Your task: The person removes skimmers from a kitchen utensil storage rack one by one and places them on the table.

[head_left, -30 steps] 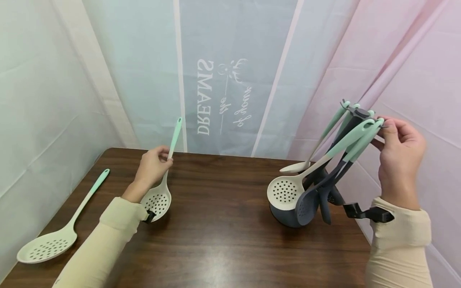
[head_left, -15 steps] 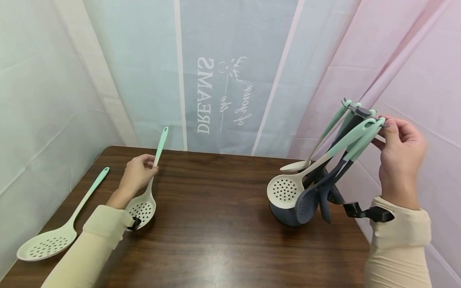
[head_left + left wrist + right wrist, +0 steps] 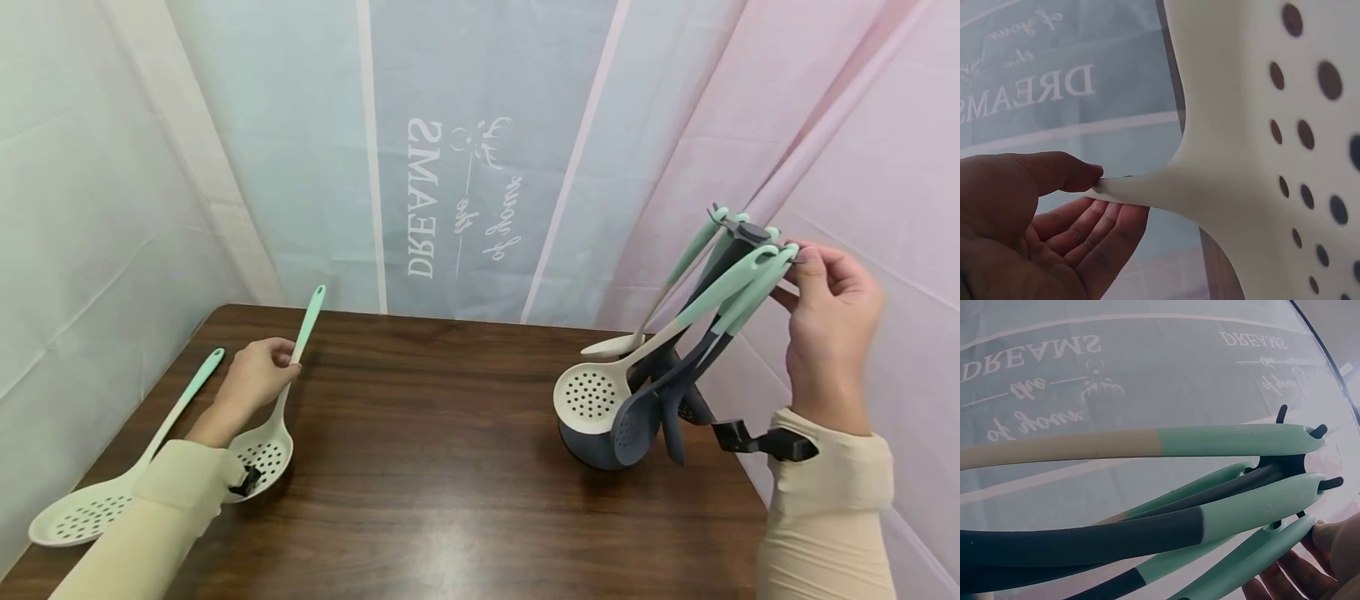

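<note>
Backdrop lettering aside, only left wrist shows thumb (image 3: 1063, 172) pinching skimmer (image 3: 1260, 156).

Matt, smooth silicone-looking skimmer (image 3: 264, 454) with mint handle; glossy dark wood-grain table (image 3: 450, 467); creased, thin plastic-looking sheeting (image 3: 465, 150) behind; soft cloth sleeves (image 3: 825, 508).

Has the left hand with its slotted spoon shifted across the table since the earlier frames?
Yes. The left hand, gripping the slotted spoon, has moved left and nearer, closing on the second slotted spoon lying at the table's left edge.
</note>
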`<state>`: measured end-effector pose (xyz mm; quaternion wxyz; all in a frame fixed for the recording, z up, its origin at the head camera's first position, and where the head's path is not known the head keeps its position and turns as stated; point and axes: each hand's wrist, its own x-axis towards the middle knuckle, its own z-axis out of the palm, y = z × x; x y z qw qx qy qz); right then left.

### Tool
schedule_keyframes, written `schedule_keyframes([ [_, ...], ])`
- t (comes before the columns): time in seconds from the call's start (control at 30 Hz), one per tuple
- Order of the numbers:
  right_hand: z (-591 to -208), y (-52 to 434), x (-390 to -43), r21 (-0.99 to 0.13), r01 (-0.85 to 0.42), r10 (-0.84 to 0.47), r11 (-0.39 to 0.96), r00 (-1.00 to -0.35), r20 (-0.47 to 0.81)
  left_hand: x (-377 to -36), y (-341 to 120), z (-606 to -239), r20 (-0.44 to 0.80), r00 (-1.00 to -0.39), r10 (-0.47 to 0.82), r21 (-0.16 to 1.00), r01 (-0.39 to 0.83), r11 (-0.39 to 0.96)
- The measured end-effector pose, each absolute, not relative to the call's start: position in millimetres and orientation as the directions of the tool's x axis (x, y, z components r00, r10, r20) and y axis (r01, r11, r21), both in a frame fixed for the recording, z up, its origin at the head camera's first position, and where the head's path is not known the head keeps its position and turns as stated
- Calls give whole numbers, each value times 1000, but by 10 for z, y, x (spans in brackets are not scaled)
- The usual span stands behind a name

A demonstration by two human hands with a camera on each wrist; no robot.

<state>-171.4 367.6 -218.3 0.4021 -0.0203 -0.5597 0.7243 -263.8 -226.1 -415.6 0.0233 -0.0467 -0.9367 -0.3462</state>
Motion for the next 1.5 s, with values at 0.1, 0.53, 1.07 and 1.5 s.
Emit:
schedule_keyframes([
  [0.1, -2182, 3679, -1707, -825, -563, 608, -48, -672, 423, -2640, -2312, -4160, 59, -996, 62, 634, 86, 769],
  [0.53, -2200, 3683, -1712, -829, -559, 599, -20, -671, 438, -2657, -2448, -4270, -9, -999, 43, 590, 29, 807],
  [1.07, -2201, 3667, -1710, -825, -564, 604, -17, -663, 441, -2562, -2752, -4395, -68, -995, 75, 494, 32, 869],
  [1.5, -2208, 3664, -1727, -823, -566, 617, -46, -664, 422, -2500, -2847, -4459, -82, -994, 72, 479, 24, 877],
])
